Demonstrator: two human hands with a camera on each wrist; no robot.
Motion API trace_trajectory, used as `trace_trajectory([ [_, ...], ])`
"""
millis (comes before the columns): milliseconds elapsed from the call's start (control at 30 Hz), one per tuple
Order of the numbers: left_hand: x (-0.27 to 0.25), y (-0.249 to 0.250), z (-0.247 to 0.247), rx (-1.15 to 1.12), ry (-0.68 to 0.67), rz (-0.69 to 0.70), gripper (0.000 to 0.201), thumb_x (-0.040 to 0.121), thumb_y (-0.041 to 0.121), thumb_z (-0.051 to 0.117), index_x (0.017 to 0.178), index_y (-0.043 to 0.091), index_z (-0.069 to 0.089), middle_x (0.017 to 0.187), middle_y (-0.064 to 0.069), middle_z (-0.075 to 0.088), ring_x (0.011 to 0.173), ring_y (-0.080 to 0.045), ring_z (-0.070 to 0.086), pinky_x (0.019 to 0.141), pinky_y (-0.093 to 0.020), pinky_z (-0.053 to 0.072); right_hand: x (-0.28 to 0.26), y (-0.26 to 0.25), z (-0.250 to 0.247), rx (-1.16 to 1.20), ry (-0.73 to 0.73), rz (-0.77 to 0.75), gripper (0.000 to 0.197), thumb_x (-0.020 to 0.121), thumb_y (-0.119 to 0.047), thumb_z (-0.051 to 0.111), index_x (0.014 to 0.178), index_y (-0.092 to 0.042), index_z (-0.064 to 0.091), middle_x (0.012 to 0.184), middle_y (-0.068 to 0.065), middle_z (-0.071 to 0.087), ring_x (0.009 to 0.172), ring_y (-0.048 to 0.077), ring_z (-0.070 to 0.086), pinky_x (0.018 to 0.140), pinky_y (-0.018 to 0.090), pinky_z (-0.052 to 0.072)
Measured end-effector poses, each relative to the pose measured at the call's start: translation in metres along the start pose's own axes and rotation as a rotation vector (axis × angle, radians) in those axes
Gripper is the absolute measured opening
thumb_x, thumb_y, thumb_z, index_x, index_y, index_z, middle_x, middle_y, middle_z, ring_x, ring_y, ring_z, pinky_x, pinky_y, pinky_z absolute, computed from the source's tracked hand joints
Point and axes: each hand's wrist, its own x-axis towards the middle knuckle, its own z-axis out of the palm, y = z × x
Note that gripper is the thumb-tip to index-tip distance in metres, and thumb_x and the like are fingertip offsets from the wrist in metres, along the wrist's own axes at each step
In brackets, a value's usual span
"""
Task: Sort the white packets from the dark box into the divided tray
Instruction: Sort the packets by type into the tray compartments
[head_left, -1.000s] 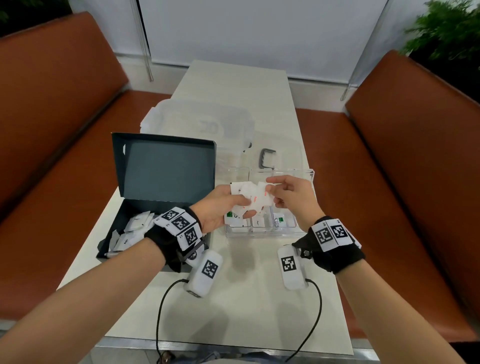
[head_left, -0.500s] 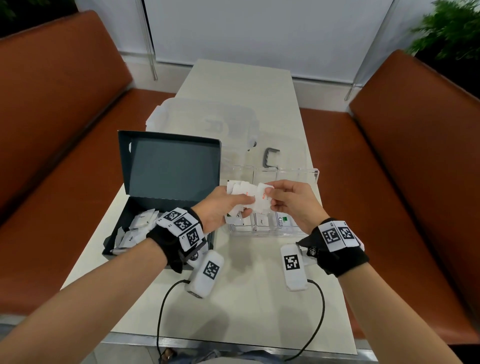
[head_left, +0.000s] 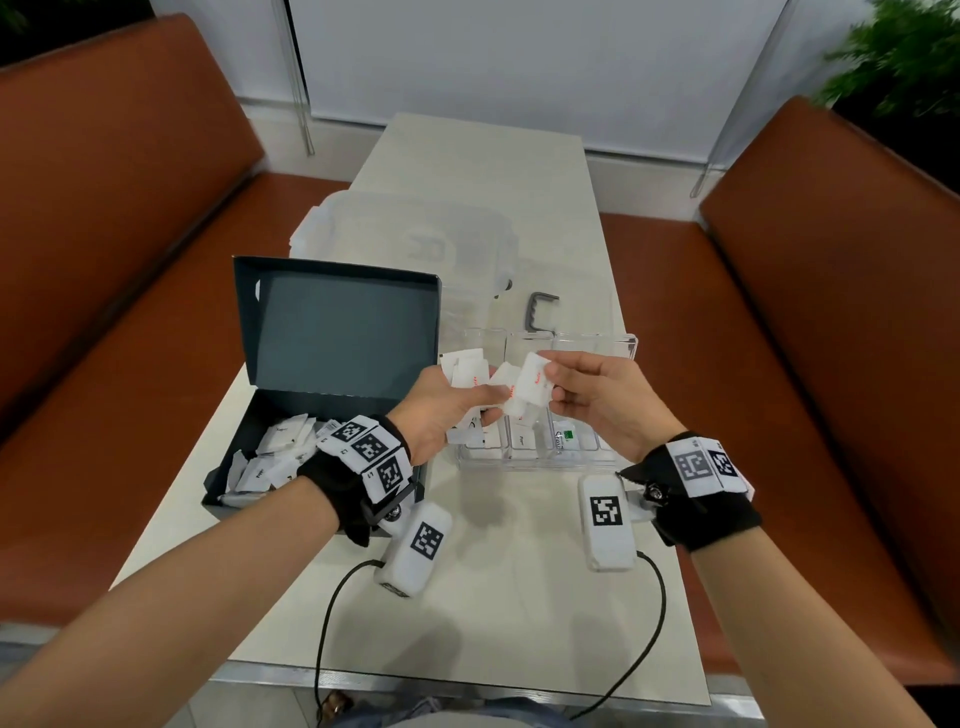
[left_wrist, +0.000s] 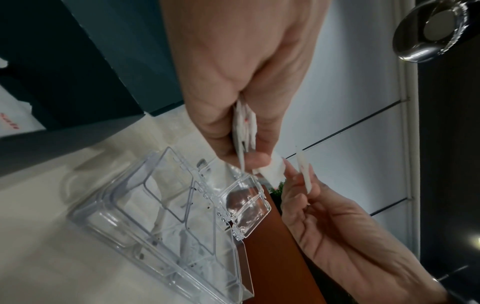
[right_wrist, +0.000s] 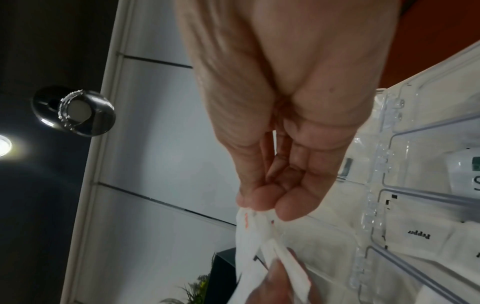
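My left hand (head_left: 457, 400) grips a fanned bunch of white packets (head_left: 470, 371) above the clear divided tray (head_left: 626, 345). My right hand (head_left: 550, 384) pinches one white packet with red print (head_left: 535, 387) at the bunch's right edge; in the right wrist view the right hand (right_wrist: 262, 207) pinches this packet (right_wrist: 249, 228) between thumb and fingers. In the left wrist view the left hand (left_wrist: 241, 144) clamps the stack of packets (left_wrist: 245, 127) over the tray (left_wrist: 155, 205). The dark box (head_left: 332, 338) stands open at the left, with several packets (head_left: 280, 452) in its base. Packets lie in the tray's near compartments (head_left: 519, 441).
A clear plastic lidded bin (head_left: 410, 244) sits behind the box. A small grey bracket (head_left: 540, 312) lies behind the tray. Brown bench seats (head_left: 810, 364) flank the narrow pale table (head_left: 519, 597). Cables run off the table's near edge.
The right hand has drawn one packet a little to the right, out of the bunch in the left hand. Both hands have stayed above the tray.
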Motion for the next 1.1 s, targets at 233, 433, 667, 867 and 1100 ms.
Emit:
trace_trajectory([
  [233,0.003,-0.003,0.005,-0.089,-0.022,0.069,0.016,0.084,-0.004,0.069,0.099,-0.001,0.066,0.092,-0.012,0.072,0.075,-0.017,0.072,0.063,-0.022,0.058,0.001,0.003,0.008,-0.193,0.111,-0.037,0.013,0.086,-0.005,0.068,0.098,0.0,0.069,0.075,0.009,0.065,0.061,0.015,0.058,0.06,0.022,0.054],
  [433,0.007,-0.005,0.004,-0.118,-0.033,0.063,0.014,0.083,-0.003,0.07,0.097,-0.002,0.067,0.093,-0.012,0.072,0.08,-0.02,0.074,0.068,-0.027,0.061,0.002,0.002,0.007,-0.281,0.153,-0.058,0.008,0.084,-0.002,0.069,0.092,-0.004,0.069,0.072,0.007,0.066,0.058,0.011,0.061,0.059,0.021,0.054],
  [667,0.014,-0.006,0.01,-0.08,0.001,0.068,0.022,0.079,-0.003,0.075,0.1,-0.001,0.066,0.089,-0.01,0.071,0.073,-0.016,0.072,0.061,-0.026,0.059,0.004,-0.001,0.005,-0.406,0.14,-0.048,0.011,0.081,-0.007,0.073,0.09,-0.013,0.072,0.075,0.001,0.069,0.063,0.008,0.062,0.062,0.02,0.052],
  [867,0.021,-0.002,0.02,-0.058,-0.016,0.059,0.011,0.081,0.002,0.076,0.088,0.004,0.067,0.077,-0.006,0.073,0.062,-0.014,0.069,0.052,-0.02,0.053,0.007,-0.016,-0.02,-0.498,0.143,-0.033,0.011,0.077,-0.01,0.078,0.085,-0.014,0.071,0.074,-0.002,0.072,0.061,0.003,0.061,0.059,0.017,0.049],
  [1100,0.025,0.001,0.042,-0.097,0.004,0.031,0.03,0.081,0.0,0.074,0.107,-0.006,0.062,0.083,-0.015,0.072,0.061,-0.018,0.071,0.048,-0.018,0.049,0.02,-0.018,-0.083,-0.92,0.324,-0.043,0.016,0.076,-0.013,0.077,0.077,-0.027,0.07,0.079,-0.001,0.072,0.088,0.013,0.066,0.08,0.027,0.047],
])
